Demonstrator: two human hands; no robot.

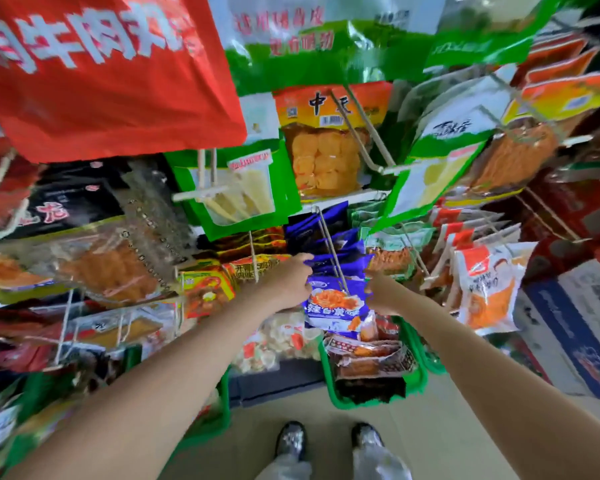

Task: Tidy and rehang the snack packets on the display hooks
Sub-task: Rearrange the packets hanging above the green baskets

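A row of blue snack packets point(329, 247) hangs on a long wire display hook point(331, 249) in the middle of the rack. The front blue packet point(336, 306) sits at the hook's tip, between my hands. My left hand point(290, 284) pinches its top left corner. My right hand point(383, 294) holds its right edge, fingers curled round it. The hook's tip pokes through near the packet's top. Both forearms reach in from below.
Other hooks carry green, orange and red packets above and to both sides; a big red bag point(108, 74) hangs close at the upper left. Green baskets point(378, 396) with packets stand on the floor below. Cardboard boxes point(575, 334) sit at the right. My feet show at the bottom.
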